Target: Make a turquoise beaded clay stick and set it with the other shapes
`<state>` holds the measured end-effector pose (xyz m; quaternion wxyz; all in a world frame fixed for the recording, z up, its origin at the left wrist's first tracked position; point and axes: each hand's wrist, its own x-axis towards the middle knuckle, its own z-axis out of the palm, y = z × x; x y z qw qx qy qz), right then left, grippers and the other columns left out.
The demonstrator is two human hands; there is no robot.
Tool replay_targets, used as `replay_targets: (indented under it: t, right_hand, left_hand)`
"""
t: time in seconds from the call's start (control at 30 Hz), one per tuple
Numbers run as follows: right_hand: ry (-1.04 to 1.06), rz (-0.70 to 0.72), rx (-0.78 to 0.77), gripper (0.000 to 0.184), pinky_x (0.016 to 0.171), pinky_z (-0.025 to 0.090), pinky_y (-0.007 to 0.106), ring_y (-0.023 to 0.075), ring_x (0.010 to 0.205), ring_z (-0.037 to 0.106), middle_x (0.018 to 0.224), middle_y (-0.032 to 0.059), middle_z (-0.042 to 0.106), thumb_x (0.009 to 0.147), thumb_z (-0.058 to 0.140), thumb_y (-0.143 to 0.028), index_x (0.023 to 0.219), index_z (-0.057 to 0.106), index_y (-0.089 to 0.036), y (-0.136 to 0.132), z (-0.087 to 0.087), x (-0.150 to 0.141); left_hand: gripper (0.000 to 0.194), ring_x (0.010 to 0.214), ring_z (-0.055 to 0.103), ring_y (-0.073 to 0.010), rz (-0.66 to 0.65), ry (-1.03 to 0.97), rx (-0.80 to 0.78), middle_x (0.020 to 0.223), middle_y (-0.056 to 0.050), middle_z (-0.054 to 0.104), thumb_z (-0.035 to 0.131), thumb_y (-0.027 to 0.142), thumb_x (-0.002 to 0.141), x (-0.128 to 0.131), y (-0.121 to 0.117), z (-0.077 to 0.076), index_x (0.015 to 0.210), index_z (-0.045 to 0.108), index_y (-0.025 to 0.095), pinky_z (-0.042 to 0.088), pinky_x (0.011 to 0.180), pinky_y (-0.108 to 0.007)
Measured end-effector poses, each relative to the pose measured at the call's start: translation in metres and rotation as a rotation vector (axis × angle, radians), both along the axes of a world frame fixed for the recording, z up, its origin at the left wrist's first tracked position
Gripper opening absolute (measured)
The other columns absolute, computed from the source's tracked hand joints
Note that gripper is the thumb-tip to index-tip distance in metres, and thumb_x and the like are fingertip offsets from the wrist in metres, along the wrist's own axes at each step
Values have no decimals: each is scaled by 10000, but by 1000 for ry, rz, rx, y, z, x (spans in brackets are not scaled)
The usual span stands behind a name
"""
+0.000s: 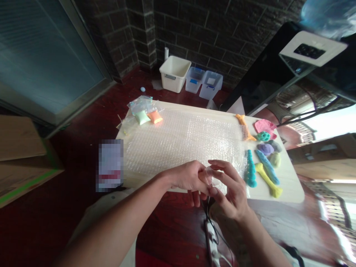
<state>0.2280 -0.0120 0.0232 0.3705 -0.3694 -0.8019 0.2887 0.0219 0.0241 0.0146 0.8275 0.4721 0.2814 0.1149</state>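
My left hand (187, 178) and my right hand (230, 187) meet over the near edge of a small pale table (289, 185). Both pinch a small clear piece, seemingly film or tape (209, 171), between their fingertips. A sheet of bubble wrap (180, 142) covers the table's middle, just beyond my hands. To the right lie several coloured clay shapes: a teal strip (251, 170), a blue strip (267, 167), a yellow bone-like piece (268, 180), an orange piece (244, 127), a pink slab (264, 127) and a purple lump (265, 149).
Green (142, 117) and orange (155, 117) clay packets and clear bags lie at the table's far left corner. A white bin (174, 73) and two clear boxes (204, 81) stand by the brick wall. A power strip (213, 241) lies on the red floor beneath my hands. Cardboard (22, 155) sits left.
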Motion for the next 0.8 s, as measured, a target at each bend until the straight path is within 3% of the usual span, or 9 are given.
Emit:
replay_targets:
  t: [0.1,0.2,0.37,0.43,0.53,0.67,0.8]
  right_hand:
    - [-70,10,-33,338,928,566,502,340,1146,666,1269,131,668,985,604,-331,1297,727,-285,3,-1,2]
    - [-71,-28,-157,307,946,554,461,306,1129,677,1236,130,691,1038,558,-354,1257,747,-251,7,-4,3]
    - [37,-170,-323,330,956,554,414,261,1089,702,1180,104,729,1074,544,-423,1155,815,-253,10,-10,3]
    - [66,-218,-363,307,928,570,406,251,1042,716,1155,98,742,1048,598,-449,1117,832,-264,11,-14,3]
    - [139,-269,-383,245,896,585,404,247,999,728,1108,92,757,986,698,-462,1056,849,-283,12,-21,4]
    - [279,-313,-398,167,946,562,421,263,1059,715,1063,93,757,870,834,-441,890,857,-277,15,-29,5]
    - [542,-354,-615,182,1082,499,457,288,1212,670,1135,87,753,763,916,-411,770,828,-252,17,-36,1]
  left_hand:
    - [310,571,713,-189,59,15,28,733,-20,689,853,303,736,4,0,-2,909,643,156,581,495,-294]
    - [428,673,714,-198,203,96,186,812,-28,704,880,328,711,10,-1,-8,1025,648,154,583,530,-294]
    - [226,787,694,-179,400,370,850,885,-9,744,811,287,791,15,1,-21,960,695,192,507,671,-280]
    - [137,799,690,-175,440,427,1029,896,-16,754,773,268,837,17,2,-24,922,693,195,488,712,-291]
    - [93,763,677,-171,433,475,1125,853,-16,735,727,284,904,18,1,-26,901,684,202,471,689,-292]
    - [83,808,708,-185,325,444,1149,924,-22,746,707,257,946,19,-1,-26,1016,688,216,503,701,-289]
    - [220,989,736,-253,312,469,1233,1100,-87,756,653,257,998,21,-3,-30,1212,649,202,568,864,-376]
